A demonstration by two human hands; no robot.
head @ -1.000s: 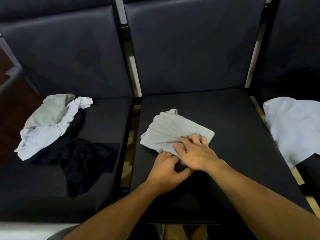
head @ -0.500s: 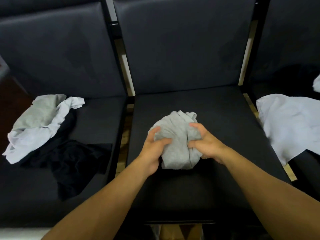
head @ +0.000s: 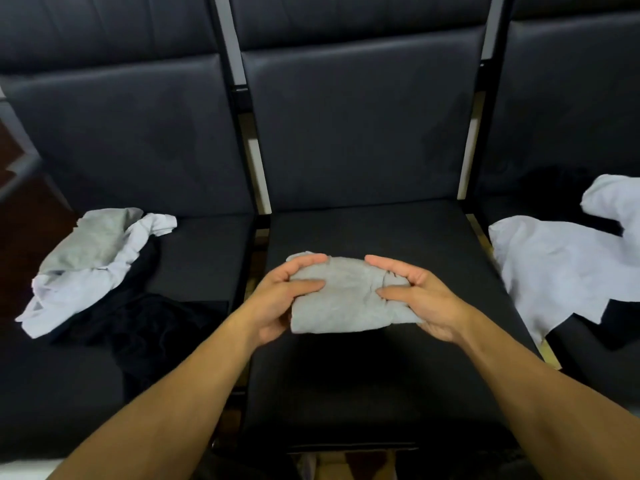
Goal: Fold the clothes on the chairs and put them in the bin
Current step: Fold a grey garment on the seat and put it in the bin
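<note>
A folded grey garment (head: pixel 346 296) is held just above the middle black chair's seat (head: pixel 381 375). My left hand (head: pixel 280 299) grips its left end, thumb in front and fingers behind. My right hand (head: pixel 415 299) grips the right end the same way. On the left chair lies a pile of a grey piece (head: pixel 90 240), a white piece (head: pixel 79 282) and a black garment (head: pixel 145 327). A white garment (head: pixel 561 271) is spread on the right chair. No bin is in view.
Three black padded chairs stand side by side with narrow gaps (head: pixel 256 237) between them. The chair backs (head: pixel 360 126) rise right behind the seats. A reddish-brown floor (head: pixel 14 209) shows at the far left.
The grey garment went from lying flat under my hands, to a bunched bundle, to a compact folded rectangle held between both hands. The view shifted slightly left.
</note>
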